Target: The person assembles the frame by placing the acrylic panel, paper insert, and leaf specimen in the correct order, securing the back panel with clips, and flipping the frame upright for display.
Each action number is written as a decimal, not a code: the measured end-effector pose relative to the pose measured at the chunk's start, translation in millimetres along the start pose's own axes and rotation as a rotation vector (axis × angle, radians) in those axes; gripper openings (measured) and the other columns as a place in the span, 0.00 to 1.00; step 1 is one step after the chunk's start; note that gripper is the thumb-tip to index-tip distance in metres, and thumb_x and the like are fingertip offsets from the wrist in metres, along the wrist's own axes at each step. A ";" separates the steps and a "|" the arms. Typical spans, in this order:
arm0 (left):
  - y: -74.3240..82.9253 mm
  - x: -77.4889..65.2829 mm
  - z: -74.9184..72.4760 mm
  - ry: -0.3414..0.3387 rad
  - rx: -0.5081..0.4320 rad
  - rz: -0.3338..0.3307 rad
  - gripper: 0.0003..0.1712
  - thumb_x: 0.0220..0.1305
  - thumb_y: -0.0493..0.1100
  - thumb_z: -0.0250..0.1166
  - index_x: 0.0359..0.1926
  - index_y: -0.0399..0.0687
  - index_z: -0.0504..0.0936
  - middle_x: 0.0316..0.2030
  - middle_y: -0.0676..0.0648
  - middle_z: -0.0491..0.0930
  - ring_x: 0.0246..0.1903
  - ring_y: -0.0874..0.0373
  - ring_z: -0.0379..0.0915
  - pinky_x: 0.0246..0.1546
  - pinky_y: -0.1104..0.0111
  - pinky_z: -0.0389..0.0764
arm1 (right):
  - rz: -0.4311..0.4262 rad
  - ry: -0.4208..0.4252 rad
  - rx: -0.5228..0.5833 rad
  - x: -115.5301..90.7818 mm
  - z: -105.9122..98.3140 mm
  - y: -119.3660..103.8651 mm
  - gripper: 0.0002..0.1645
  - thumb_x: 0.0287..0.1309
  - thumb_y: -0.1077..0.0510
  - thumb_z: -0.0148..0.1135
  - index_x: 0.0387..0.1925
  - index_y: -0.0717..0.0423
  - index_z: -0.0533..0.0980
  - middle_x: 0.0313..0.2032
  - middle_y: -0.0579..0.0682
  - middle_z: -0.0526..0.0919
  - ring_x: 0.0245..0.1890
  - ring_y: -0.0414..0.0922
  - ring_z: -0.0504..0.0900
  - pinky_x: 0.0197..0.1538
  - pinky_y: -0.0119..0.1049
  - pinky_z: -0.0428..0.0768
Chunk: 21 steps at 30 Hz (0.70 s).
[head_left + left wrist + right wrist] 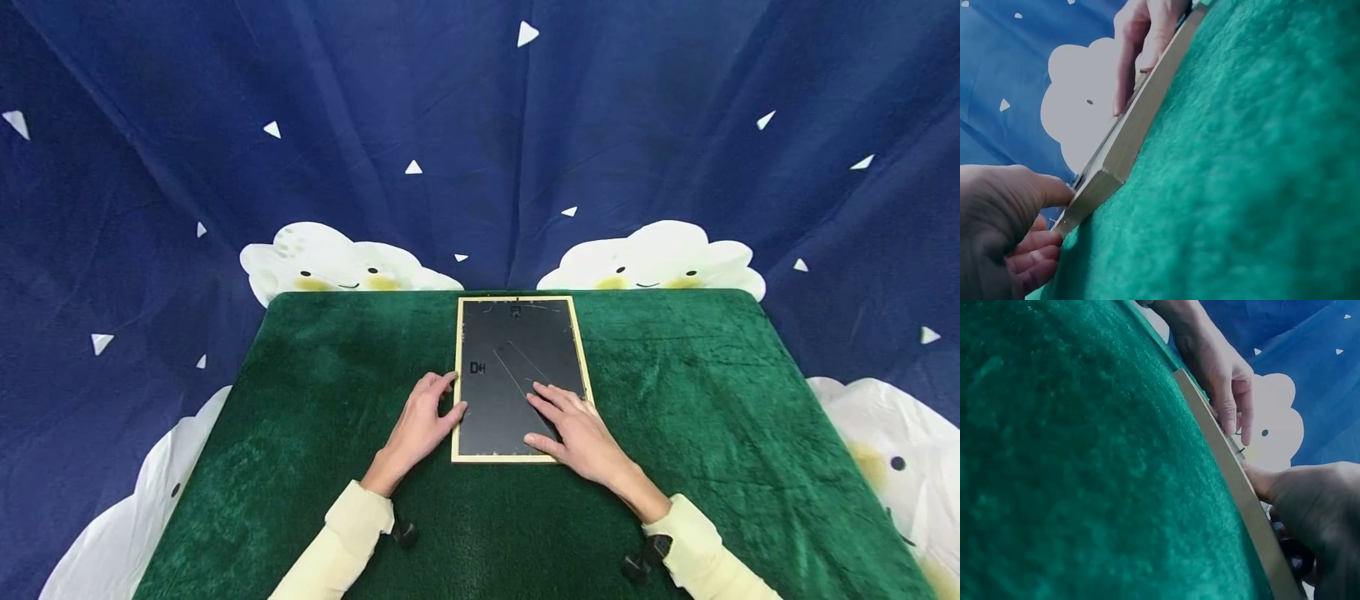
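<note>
A picture frame lies back up on the green cloth, with a black backing, a light wooden rim and a slanting easel stand flat against the backing. My left hand holds the frame's left edge, thumb on the rim and the other fingers bent at its outer side, as the left wrist view shows. Across the lower right of the backing rests my right hand, its fingers spread over the lower part of the stand. In the right wrist view the undersides of its fingers are partly hidden.
Green plush cloth covers the table all round the frame. A dark blue curtain with white clouds and triangles hangs behind and at both sides. Small hanging hooks sit on the backing near its left and far edges.
</note>
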<state>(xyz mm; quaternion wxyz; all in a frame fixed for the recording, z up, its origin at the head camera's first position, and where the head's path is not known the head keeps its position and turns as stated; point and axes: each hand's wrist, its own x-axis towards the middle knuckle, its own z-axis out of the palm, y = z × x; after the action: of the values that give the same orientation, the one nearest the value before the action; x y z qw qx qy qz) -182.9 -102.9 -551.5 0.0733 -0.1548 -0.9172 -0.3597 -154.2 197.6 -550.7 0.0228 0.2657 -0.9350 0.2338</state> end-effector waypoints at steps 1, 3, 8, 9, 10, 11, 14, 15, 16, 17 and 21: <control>-1.7 1.6 0.3 -0.004 -0.004 0.017 0.30 0.67 0.44 0.74 0.66 0.37 0.79 0.45 0.45 0.79 0.41 0.54 0.72 0.41 0.61 0.77 | -0.002 0.005 -0.001 0.1 0.5 0.5 0.42 0.68 0.36 0.64 0.74 0.53 0.71 0.77 0.53 0.67 0.76 0.58 0.65 0.69 0.66 0.66; -4.6 4.1 1.3 -0.003 -0.026 0.033 0.28 0.66 0.43 0.74 0.64 0.38 0.81 0.43 0.46 0.79 0.40 0.54 0.73 0.40 0.61 0.77 | -0.007 0.016 0.003 0.2 1.0 1.2 0.42 0.68 0.35 0.65 0.74 0.53 0.71 0.76 0.53 0.67 0.75 0.58 0.66 0.68 0.67 0.67; -9.4 7.4 5.1 0.039 -0.077 0.019 0.24 0.63 0.42 0.76 0.59 0.39 0.85 0.39 0.48 0.80 0.36 0.57 0.74 0.37 0.64 0.77 | -0.011 0.029 -0.006 1.1 2.1 2.0 0.42 0.67 0.35 0.65 0.73 0.53 0.72 0.76 0.53 0.68 0.75 0.58 0.67 0.67 0.66 0.68; -9.7 7.7 5.6 0.047 -0.082 0.017 0.24 0.63 0.42 0.76 0.58 0.39 0.85 0.39 0.49 0.80 0.36 0.58 0.74 0.37 0.65 0.77 | -0.011 0.030 -0.010 1.3 2.3 2.1 0.42 0.67 0.35 0.65 0.73 0.53 0.72 0.76 0.53 0.68 0.74 0.58 0.67 0.67 0.66 0.68; -9.9 8.2 6.0 0.052 -0.087 0.015 0.23 0.63 0.42 0.76 0.57 0.39 0.85 0.39 0.49 0.80 0.35 0.58 0.74 0.37 0.65 0.77 | -0.012 0.032 -0.012 1.5 2.5 2.1 0.42 0.67 0.35 0.65 0.73 0.53 0.73 0.76 0.53 0.69 0.74 0.58 0.67 0.67 0.66 0.68; -10.4 8.7 6.5 0.056 -0.091 0.017 0.23 0.63 0.42 0.76 0.57 0.40 0.86 0.38 0.50 0.80 0.35 0.58 0.74 0.36 0.66 0.77 | -0.012 0.034 -0.016 1.7 2.7 2.2 0.42 0.67 0.35 0.65 0.73 0.53 0.73 0.76 0.53 0.69 0.74 0.57 0.67 0.67 0.66 0.68; -11.4 9.5 7.2 0.057 -0.102 0.034 0.22 0.62 0.41 0.76 0.57 0.39 0.87 0.38 0.49 0.80 0.34 0.57 0.73 0.35 0.66 0.76 | -0.011 0.039 -0.020 1.4 3.2 2.4 0.42 0.67 0.35 0.65 0.73 0.52 0.73 0.76 0.52 0.69 0.74 0.57 0.67 0.67 0.66 0.68; -11.7 9.6 7.3 0.057 -0.108 0.041 0.22 0.63 0.41 0.76 0.57 0.39 0.87 0.38 0.48 0.80 0.34 0.57 0.73 0.35 0.66 0.76 | -0.011 0.042 -0.020 1.2 3.5 2.6 0.42 0.67 0.35 0.65 0.73 0.52 0.73 0.76 0.52 0.69 0.74 0.57 0.67 0.67 0.66 0.68; -12.4 9.7 7.5 0.057 -0.110 0.050 0.22 0.63 0.41 0.76 0.57 0.39 0.87 0.39 0.48 0.80 0.34 0.56 0.73 0.35 0.66 0.75 | -0.011 0.043 -0.020 1.1 3.8 2.9 0.42 0.67 0.35 0.65 0.73 0.52 0.73 0.76 0.52 0.69 0.74 0.57 0.67 0.67 0.66 0.68; -13.0 9.6 7.6 0.057 -0.110 0.058 0.23 0.63 0.41 0.76 0.57 0.38 0.87 0.39 0.47 0.80 0.35 0.56 0.73 0.35 0.66 0.75 | -0.011 0.043 -0.021 0.8 4.1 3.1 0.42 0.67 0.35 0.65 0.73 0.52 0.73 0.76 0.52 0.69 0.74 0.57 0.67 0.67 0.66 0.68; -14.4 8.9 7.5 0.043 -0.090 0.079 0.23 0.64 0.41 0.75 0.58 0.38 0.86 0.40 0.48 0.80 0.35 0.57 0.74 0.36 0.66 0.76 | -0.006 0.036 -0.023 0.0 5.1 3.8 0.42 0.67 0.34 0.64 0.74 0.51 0.72 0.76 0.52 0.69 0.75 0.57 0.67 0.67 0.66 0.68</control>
<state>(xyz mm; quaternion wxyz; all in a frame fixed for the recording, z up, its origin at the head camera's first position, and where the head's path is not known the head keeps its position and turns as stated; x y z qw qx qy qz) -196.3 -105.7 -564.0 0.0999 -0.1861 -0.8916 -0.4005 -155.8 198.2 -556.8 0.0434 0.2641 -0.9363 0.2275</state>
